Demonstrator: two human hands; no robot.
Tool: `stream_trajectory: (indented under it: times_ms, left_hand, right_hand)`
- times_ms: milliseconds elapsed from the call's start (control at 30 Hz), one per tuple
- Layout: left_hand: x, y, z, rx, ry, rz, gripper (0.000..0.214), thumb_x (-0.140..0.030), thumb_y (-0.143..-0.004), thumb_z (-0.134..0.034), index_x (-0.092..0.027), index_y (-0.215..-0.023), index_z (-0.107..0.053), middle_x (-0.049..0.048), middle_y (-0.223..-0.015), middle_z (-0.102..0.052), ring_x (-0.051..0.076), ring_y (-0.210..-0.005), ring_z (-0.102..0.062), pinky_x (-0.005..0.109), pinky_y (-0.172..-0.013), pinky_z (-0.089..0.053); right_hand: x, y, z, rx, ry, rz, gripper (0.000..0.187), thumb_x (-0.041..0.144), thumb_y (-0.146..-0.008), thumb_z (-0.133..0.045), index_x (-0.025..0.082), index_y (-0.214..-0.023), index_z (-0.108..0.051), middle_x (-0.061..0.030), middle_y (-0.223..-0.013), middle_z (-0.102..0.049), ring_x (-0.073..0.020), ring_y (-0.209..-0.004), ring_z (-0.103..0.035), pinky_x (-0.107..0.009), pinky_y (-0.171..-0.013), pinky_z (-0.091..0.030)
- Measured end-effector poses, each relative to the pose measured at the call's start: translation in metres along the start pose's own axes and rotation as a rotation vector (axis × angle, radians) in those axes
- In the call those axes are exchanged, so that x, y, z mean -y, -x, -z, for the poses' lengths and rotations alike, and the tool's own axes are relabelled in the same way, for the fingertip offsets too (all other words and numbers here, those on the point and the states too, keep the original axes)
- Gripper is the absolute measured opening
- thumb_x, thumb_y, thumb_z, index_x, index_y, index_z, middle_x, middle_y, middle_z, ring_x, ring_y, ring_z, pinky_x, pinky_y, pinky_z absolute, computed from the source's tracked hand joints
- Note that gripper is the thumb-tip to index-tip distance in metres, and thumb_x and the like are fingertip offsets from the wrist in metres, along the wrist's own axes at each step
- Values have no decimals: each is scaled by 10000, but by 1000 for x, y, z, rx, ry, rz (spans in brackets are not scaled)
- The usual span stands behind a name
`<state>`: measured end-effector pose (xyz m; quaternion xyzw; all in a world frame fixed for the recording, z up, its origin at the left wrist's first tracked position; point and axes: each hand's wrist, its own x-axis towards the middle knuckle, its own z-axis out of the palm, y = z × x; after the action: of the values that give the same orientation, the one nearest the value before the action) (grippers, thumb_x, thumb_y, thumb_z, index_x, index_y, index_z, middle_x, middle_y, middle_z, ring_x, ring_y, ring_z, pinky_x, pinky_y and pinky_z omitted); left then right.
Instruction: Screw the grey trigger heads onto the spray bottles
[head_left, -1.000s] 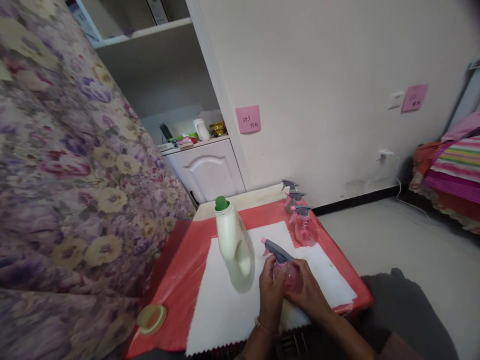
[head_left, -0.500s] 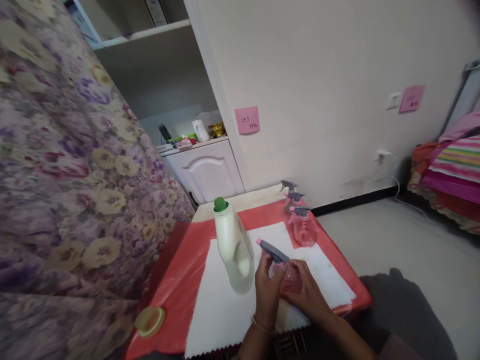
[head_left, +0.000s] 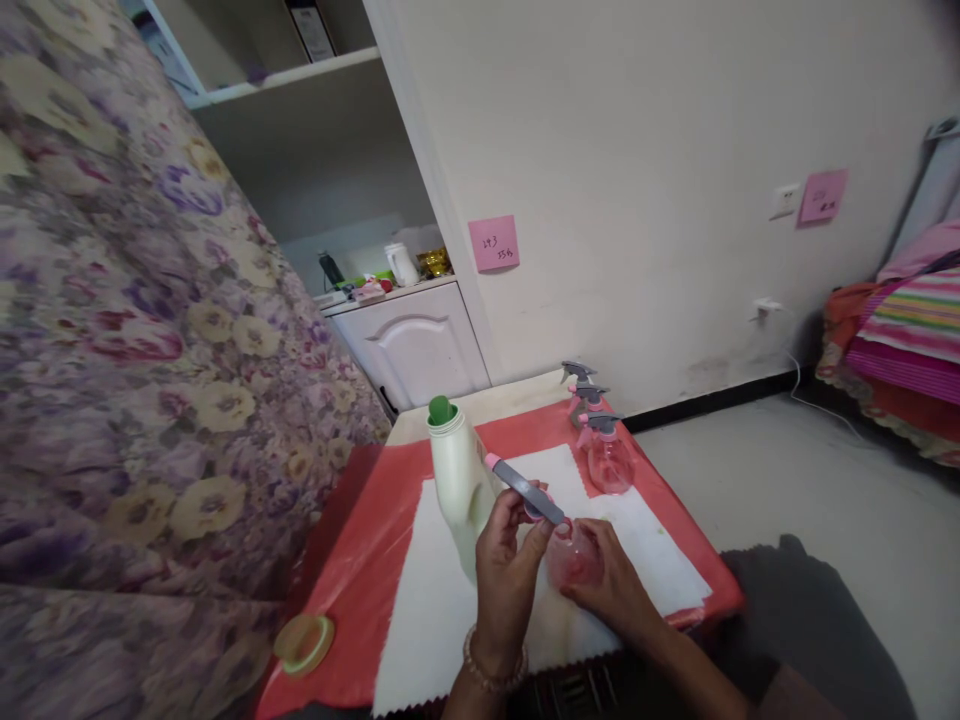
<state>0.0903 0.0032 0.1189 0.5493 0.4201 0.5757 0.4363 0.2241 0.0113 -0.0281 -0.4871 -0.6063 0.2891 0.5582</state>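
Note:
My left hand (head_left: 510, 570), a beaded bracelet on its wrist, is closed on a grey spray head (head_left: 526, 488) with a pink nozzle tip. The spray head is tilted and sits up and left of the mouth of a clear pink bottle (head_left: 576, 560). Around that bottle's right side my right hand (head_left: 611, 585) is wrapped. Left of my hands stands a pale green jug (head_left: 457, 480) with a green piece in its neck, partly hidden by my left hand. A white cloth (head_left: 420, 640) lies beneath them.
Several spray bottles (head_left: 609, 462) line the right edge of the red-covered table (head_left: 337, 560). A round yellow-green lid (head_left: 304, 645) lies at the front left. A floral curtain (head_left: 187, 400) hangs at left; a wall (head_left: 637, 200) rises behind.
My left hand has moved left and tilted the spray head, which has come off the pink bottle's mouth. My right hand has stayed around the bottle.

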Motion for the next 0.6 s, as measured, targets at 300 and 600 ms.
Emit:
stream_trajectory:
  times_ms: [300, 600]
  left_hand:
    - [-13, 2, 0, 44, -71, -67, 317, -309, -774, -716, -180, -1058, -657, 90, -1109, -687, 215, -965, -657, 302, -843, -526]
    - [-13, 5, 1, 36, -32, -67, 307, -304, -768, -724, -188, -1044, -653, 90, -1107, -682, 212, -966, -659, 319, -864, -530]
  right_hand:
    - [2, -1, 2, 25, 13, 7, 675, 121, -601, -710, 244, -1205, -436, -66, -1157, -523, -274, -1119, -534, -454, -1019, -447]
    - [-2, 1, 0, -10, 30, 13, 657, 127, -598, -697, 240, -1201, -464, -62, -1157, -554, -284, -1123, -549, -449, -1012, -457]
